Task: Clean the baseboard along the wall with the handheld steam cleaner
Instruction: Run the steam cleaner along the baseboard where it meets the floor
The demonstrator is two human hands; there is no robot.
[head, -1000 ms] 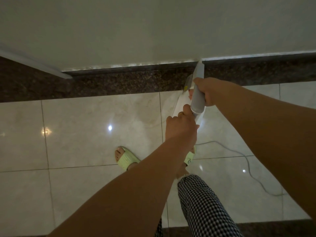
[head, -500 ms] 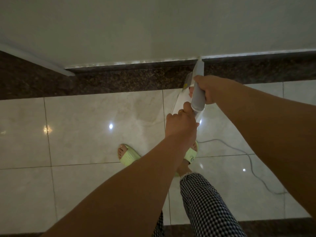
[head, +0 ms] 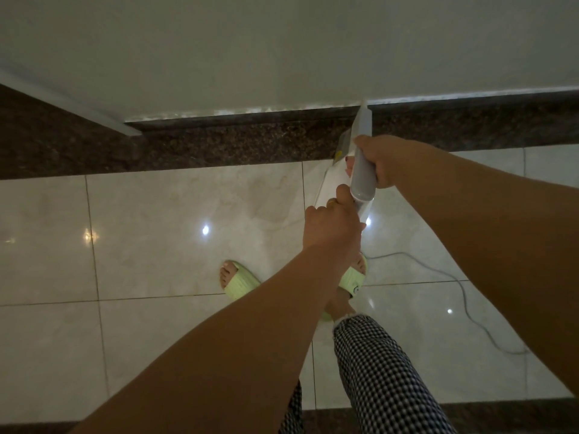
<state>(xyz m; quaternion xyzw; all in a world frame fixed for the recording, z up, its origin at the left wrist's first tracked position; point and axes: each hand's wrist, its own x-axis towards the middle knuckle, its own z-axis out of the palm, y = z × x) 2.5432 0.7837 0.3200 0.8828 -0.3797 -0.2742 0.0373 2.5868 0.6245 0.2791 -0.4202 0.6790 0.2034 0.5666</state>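
Gripping one steam cleaner (head: 362,170), two hands, right hand (head: 380,159) fingers on handle, left hand (head: 332,228) on body, nozzle at one baseboard (head: 250,142).

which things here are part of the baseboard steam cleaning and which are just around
Part of the job:
- steam cleaner, nozzle tip at the top edge of the baseboard
- right hand gripping its grey handle
- left hand gripping its rear end
- power cord trailing over the floor

Just around:
- green slippers
- tiled floor
- wall

Dim room: pale wall (head: 282,42), glossy marble floor tiles (head: 156,245).
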